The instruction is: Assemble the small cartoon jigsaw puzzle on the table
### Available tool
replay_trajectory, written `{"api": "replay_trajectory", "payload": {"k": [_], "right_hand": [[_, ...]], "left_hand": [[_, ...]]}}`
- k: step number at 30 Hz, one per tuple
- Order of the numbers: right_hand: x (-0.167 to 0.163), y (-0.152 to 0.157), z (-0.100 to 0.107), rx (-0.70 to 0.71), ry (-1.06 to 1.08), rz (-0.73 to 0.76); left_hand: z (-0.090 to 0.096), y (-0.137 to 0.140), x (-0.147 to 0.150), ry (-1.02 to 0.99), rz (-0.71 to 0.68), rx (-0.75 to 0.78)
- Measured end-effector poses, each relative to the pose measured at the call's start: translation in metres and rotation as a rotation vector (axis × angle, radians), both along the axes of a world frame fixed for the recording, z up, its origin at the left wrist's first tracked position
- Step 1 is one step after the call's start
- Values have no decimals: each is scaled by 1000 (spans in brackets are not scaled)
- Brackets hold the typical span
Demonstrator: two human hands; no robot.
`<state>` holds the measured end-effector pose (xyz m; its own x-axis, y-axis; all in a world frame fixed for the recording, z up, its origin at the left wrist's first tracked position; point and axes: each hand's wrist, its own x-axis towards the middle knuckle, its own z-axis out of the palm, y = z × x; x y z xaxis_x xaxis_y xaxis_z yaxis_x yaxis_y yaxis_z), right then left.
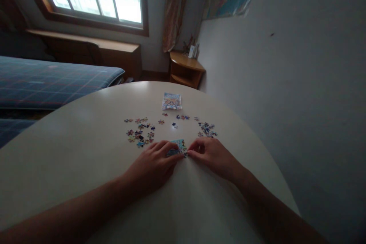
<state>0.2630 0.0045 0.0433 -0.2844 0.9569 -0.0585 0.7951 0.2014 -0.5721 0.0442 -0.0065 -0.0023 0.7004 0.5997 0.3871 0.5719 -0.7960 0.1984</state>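
A small, partly joined jigsaw puzzle (181,144) lies on the white round table, its left side covered by my left hand (160,156). The fingers of that hand curve over the puzzle and the thumb runs along its near edge, gripping it in place. At the puzzle's lower right corner, my right hand (207,150) has thumb and forefinger pinched together on a small jigsaw piece (185,154), mostly hidden by the fingertips. One loose dark and white piece (174,125) sits just beyond the puzzle.
Loose jigsaw pieces (139,132) are scattered left of the puzzle, and another cluster (207,129) lies to the right. A printed picture sheet or packet (171,101) rests farther back on the table (108,110). A bed (57,80) stands left; a wall (280,84) borders the right.
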Motion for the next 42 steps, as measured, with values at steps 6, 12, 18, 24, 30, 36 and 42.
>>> {"api": "replay_trajectory", "payload": {"k": [6, 12, 18, 24, 30, 36, 42], "right_hand": [[1, 1, -2, 24, 2, 6], [0, 0, -1, 46, -8, 33], [2, 1, -3, 90, 10, 68], [3, 4, -11, 193, 17, 95], [-1, 6, -13, 219, -44, 57], [1, 4, -13, 254, -67, 88], [0, 5, -19, 317, -110, 129]], "left_hand": [[0, -1, -1, 0, 0, 9], [2, -1, 0, 4, -2, -7], [2, 1, 0, 12, -15, -23], [5, 4, 1, -19, -29, -87], [5, 5, 1, -36, -40, -113], [6, 4, 1, -52, -60, -128], [9, 5, 1, -22, -102, -145]]}}
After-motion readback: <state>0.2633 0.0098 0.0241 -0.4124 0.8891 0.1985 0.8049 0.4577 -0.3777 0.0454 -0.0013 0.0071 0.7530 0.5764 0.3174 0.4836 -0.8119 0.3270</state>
